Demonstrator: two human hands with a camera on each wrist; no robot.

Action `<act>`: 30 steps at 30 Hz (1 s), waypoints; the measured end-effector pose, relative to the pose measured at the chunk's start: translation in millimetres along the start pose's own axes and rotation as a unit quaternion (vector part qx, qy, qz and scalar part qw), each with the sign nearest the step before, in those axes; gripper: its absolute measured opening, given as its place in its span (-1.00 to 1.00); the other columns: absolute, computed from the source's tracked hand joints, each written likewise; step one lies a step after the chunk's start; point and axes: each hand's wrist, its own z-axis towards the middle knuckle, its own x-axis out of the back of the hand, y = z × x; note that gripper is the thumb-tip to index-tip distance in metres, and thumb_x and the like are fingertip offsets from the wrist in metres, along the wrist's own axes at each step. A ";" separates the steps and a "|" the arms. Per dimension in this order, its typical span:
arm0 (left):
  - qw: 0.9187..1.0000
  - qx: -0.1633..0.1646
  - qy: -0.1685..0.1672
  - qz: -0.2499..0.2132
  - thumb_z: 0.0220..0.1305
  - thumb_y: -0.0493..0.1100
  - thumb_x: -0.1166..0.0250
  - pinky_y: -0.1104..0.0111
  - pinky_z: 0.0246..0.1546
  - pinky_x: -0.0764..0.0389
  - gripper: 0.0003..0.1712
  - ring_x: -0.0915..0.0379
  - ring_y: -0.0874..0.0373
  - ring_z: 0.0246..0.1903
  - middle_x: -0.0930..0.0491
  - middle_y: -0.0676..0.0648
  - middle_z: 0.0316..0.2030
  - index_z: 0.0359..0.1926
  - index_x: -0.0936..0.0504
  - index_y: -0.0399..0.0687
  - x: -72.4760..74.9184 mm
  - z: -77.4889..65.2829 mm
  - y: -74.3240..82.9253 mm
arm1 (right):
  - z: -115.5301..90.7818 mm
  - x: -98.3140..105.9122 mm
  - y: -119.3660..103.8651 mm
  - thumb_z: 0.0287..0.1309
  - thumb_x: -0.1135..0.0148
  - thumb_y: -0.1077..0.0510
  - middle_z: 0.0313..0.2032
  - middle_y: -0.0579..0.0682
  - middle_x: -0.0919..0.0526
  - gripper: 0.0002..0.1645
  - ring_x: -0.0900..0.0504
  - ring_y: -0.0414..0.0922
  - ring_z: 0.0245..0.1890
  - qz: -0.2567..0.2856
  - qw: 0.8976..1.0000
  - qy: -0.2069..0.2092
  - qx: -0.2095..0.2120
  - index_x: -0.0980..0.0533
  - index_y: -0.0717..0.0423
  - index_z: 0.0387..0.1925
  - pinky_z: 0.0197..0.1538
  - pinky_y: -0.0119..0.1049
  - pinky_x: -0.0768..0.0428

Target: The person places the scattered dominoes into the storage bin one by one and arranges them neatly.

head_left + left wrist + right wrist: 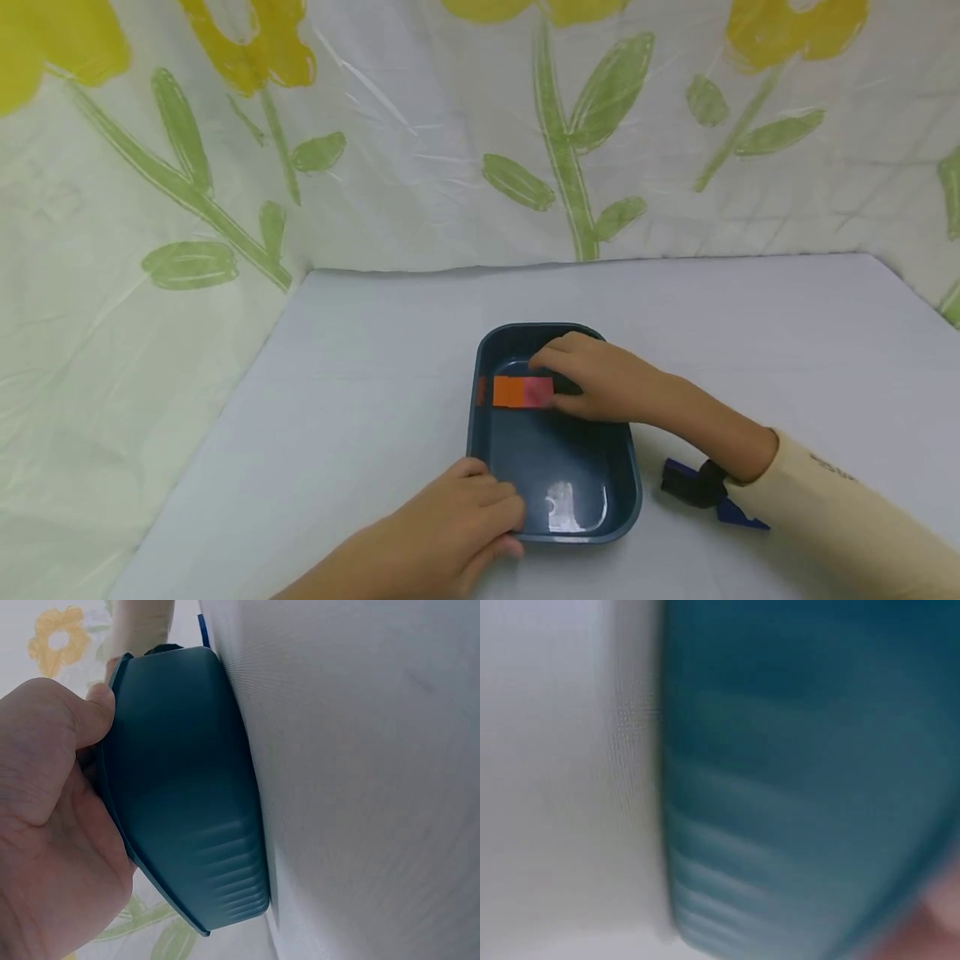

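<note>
A dark blue rectangular tray (555, 540) stands on the table. Inside it, toward the far end, an orange block (508, 392) and a pink block (537, 392) lie side by side, reaching toward the left wall. My left hand (468, 521) grips the tray's near left rim; the left wrist view shows the thumb over the rim and the tray's outer wall (180, 750). Over the right rim reaches my right hand (596, 379), its thumb tip at the pink block's right edge and its fingers spread apart just beyond it. Bare tray shows between thumb and fingers.
The white table (360, 400) extends around the tray. Behind it hangs a pale curtain (420, 167) with yellow flowers and green leaves. A black and blue device (693, 485) sits at the right wrist, beside the tray. The right wrist view is blurred.
</note>
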 end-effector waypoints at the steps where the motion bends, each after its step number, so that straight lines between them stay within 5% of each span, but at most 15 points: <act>1: 1.000 0.002 -0.001 0.001 0.50 -0.01 -0.14 0.34 0.07 -0.32 -0.84 -0.35 0.36 -0.33 -0.32 0.22 -0.40 -0.23 -0.40 0.08 0.0 0.1 0.2 | -5.4 3.9 0.0 0.10 -0.50 0.12 0.02 -0.03 -0.65 -0.53 -0.58 -0.05 0.03 -0.001 1.000 0.009 0.000 -0.57 0.07 0.05 0.07 -0.12 -0.58; 8: 0.999 0.031 -0.031 0.002 0.51 0.05 -0.12 0.34 0.05 -0.33 -0.83 -0.33 0.41 -0.33 -0.27 0.25 -0.43 -0.23 -0.42 0.13 2.0 2.1 0.1 | -49.9 43.8 7.3 0.07 -0.52 0.20 0.02 -0.15 -0.63 -0.54 -0.59 -0.14 0.05 -0.004 1.000 0.008 0.007 -0.59 -0.03 0.03 0.02 -0.16 -0.61; 14: 0.999 0.029 -0.032 0.004 0.51 0.03 -0.12 0.35 0.03 -0.33 -0.82 -0.30 0.41 -0.36 -0.24 0.26 -0.44 -0.26 -0.41 0.13 0.8 2.8 0.9 | -88.0 66.2 12.0 -0.02 -0.57 0.23 0.04 -0.13 -0.63 -0.54 -0.62 -0.06 0.05 -0.039 0.998 0.007 -0.050 -0.63 -0.08 -0.04 -0.04 -0.11 -0.64; 22: 0.999 0.027 -0.030 0.008 0.51 0.02 -0.12 0.35 0.04 -0.34 -0.83 -0.31 0.41 -0.35 -0.25 0.25 -0.44 -0.26 -0.41 0.13 0.9 2.3 0.1 | -128.6 64.0 31.8 -0.06 -0.58 0.28 0.02 -0.02 -0.67 -0.59 -0.63 0.07 0.01 -0.031 0.992 -0.052 -0.109 -0.69 -0.27 -0.24 -0.10 -0.06 -0.66; 30: 1.000 0.011 -0.005 0.018 0.49 -0.01 -0.15 0.35 0.03 -0.33 -0.82 -0.30 0.40 -0.37 -0.24 0.24 -0.44 -0.28 -0.39 0.10 -2.6 1.2 -0.4 | -141.0 47.9 49.6 -0.04 -0.57 0.25 0.05 0.12 -0.65 -0.56 -0.59 0.25 0.08 0.016 0.971 -0.134 -0.198 -0.69 0.06 -0.04 -0.06 -0.01 -0.64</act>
